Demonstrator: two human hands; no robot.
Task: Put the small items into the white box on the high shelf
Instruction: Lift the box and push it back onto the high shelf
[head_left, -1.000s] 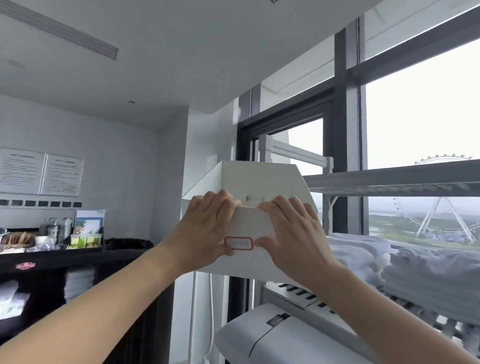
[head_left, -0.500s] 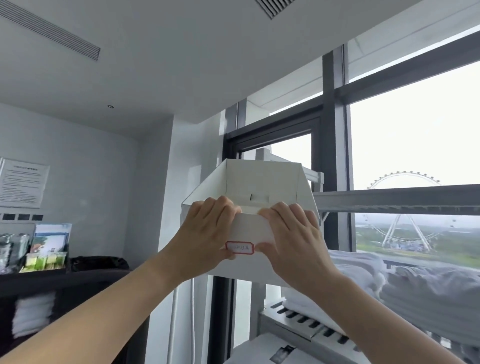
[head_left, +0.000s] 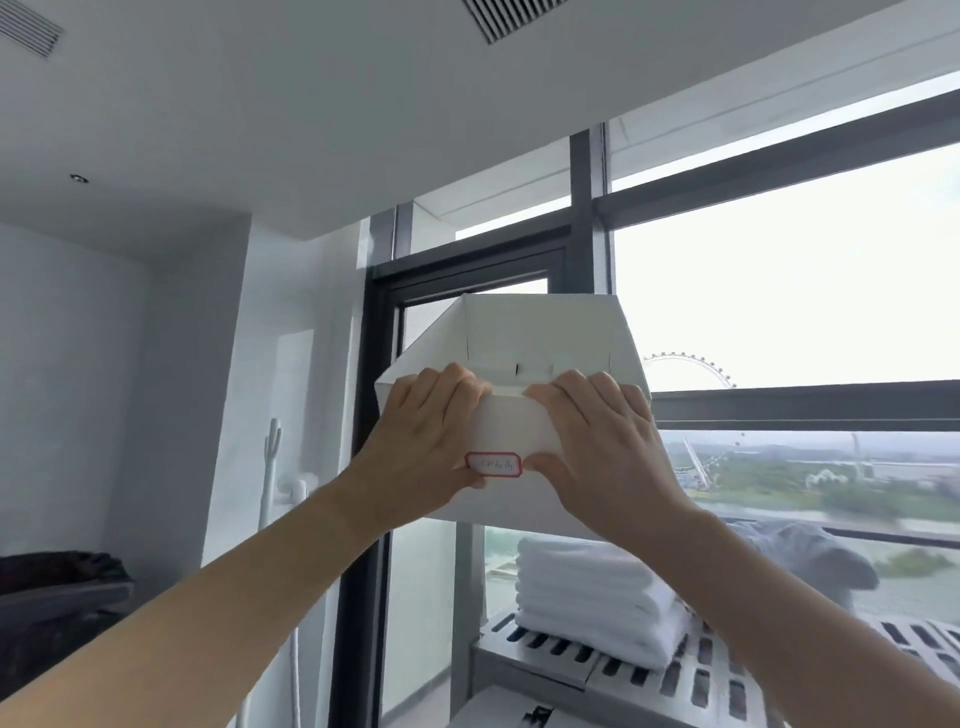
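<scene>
The white box (head_left: 540, 332) is open-topped, tilted toward me, and held up high at the left end of the high shelf (head_left: 805, 405). A red-bordered label (head_left: 493, 464) is stuck on its front wall. My left hand (head_left: 421, 441) grips the front wall's left part, fingers hooked over the rim. My right hand (head_left: 597, 447) grips the right part the same way. No small items show; the box's floor is hidden from this angle.
A stack of folded white towels (head_left: 592, 597) lies on the slotted metal shelf (head_left: 675, 675) below the box. Grey bedding (head_left: 810, 561) lies to the right. Behind are the window and its dark frame (head_left: 587, 218); a dark cart (head_left: 57, 587) sits at the far left.
Both hands have lifted the box higher, level with the high shelf. My view has tilted up and turned right, so the cart with supplies has slid out at the left.
</scene>
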